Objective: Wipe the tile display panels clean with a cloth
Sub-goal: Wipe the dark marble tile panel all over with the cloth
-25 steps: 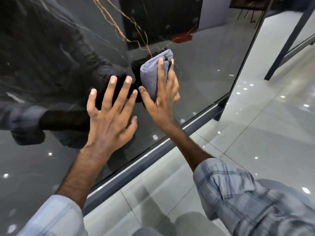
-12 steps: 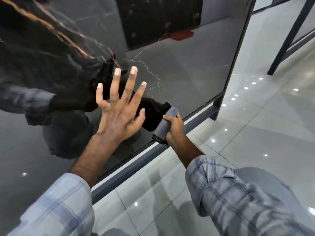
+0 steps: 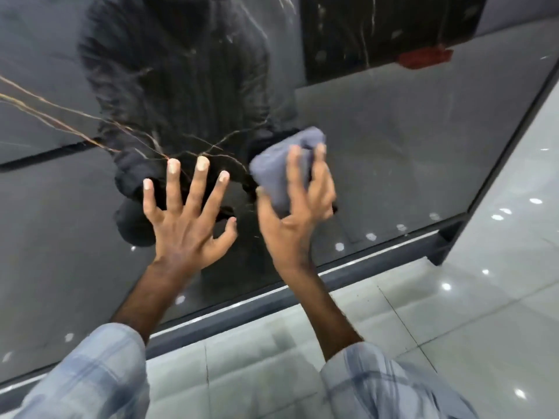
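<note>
**On the panel (image 3: 408, 164), a cloth (image 3: 281, 170) in the right hand (image 3: 295, 219)**

Against its glossy dark face, the right hand is gripping the folded grey cloth, fingers curling over it and pressing it to the panel near the middle of the view. Just left of it, the left hand (image 3: 184, 225) is lying flat on the panel, fingers spread wide, holding nothing. Below both, the frame (image 3: 242, 309) is running along the pale floor (image 3: 453, 328).

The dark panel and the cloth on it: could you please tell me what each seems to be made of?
Panel: probably polished marble-look tile, stone or porcelain; dark, mirror-glossy, reflecting the person and lights, with thin golden veins. Cloth: soft grey fabric, perhaps microfibre; matte, bunched in folds in the right hand.
</note>
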The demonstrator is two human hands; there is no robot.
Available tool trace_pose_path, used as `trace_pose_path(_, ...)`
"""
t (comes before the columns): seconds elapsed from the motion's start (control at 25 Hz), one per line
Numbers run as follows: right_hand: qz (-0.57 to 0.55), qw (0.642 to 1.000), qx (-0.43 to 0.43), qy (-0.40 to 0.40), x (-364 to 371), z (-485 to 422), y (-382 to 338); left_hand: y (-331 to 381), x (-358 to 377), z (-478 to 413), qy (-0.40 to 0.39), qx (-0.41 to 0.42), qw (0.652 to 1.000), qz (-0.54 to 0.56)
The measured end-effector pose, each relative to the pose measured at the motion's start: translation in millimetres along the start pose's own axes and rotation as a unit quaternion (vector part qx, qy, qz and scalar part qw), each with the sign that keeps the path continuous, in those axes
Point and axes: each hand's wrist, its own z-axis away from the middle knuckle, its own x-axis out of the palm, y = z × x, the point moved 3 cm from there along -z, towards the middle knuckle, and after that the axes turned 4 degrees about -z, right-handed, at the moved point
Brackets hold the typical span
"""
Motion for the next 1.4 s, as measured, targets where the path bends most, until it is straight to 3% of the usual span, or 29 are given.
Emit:
trace_pose_path(0.08,0.045,0.987,-0.142,-0.068,7,-2,3,0,3,0,0.011,0.000,1.000,-0.016)
trace_pose_path(0.16,0.038,0.979,-0.180,-0.086,9,4,10,0,2,1,-0.002,0.006,1.000,-0.021)
trace_pose_path(0.4,0.030,0.981,-0.179,-0.072,16,6,26,33,5,-1,-0.031,-0.091,0.995,-0.021)
trace_pose_path(0.72,0.032,0.974,-0.211,-0.077,7,7,37,41,15,2,0.011,-0.107,0.993,-0.037)
trace_pose_path(0.8,0.019,0.984,-0.172,-0.040,-6,-1,59,41,16,3,0.010,-0.122,0.992,-0.034)
trace_pose_path(0.84,0.012,0.994,-0.110,0.000,-11,-2,74,41,16,4,0.004,-0.121,0.992,-0.036)
trace_pose_path(0.92,-0.054,0.986,0.130,0.084,-25,15,114,40,14,6,-0.017,-0.094,0.995,-0.042)
trace_pose_path(0.96,-0.124,0.941,0.294,0.118,-31,36,129,39,14,8,-0.029,-0.080,0.995,-0.043)
trace_pose_path(1.04,-0.246,0.760,0.584,0.143,-30,82,143,38,15,9,-0.035,-0.067,0.996,-0.041)
trace_pose_path(1.08,-0.275,0.681,0.663,0.145,-26,97,144,38,16,9,-0.032,-0.069,0.996,-0.040)
trace_pose_path(1.12,-0.291,0.626,0.708,0.148,-23,101,142,39,17,9,-0.029,-0.072,0.996,-0.037)
trace_pose_path(1.2,-0.302,0.568,0.750,0.152,-17,89,132,40,19,9,-0.017,-0.072,0.997,-0.025)
trace_pose_path(1.24,-0.313,0.577,0.739,0.153,-14,78,122,40,19,10,-0.008,-0.071,0.997,-0.017)
trace_pose_path(1.28,-0.314,0.626,0.698,0.152,-13,65,112,39,19,11,-0.001,-0.071,0.997,-0.007)
trace_pose_path(1.32,-0.299,0.714,0.618,0.139,-12,52,99,39,19,11,0.006,-0.071,0.997,0.002)
trace_pose_path(1.36,-0.246,0.820,0.506,0.102,-13,41,85,39,20,11,0.011,-0.071,0.997,0.006)
trace_pose_path(1.4,-0.163,0.904,0.392,0.049,-12,34,72,39,20,11,0.013,-0.071,0.997,0.006)
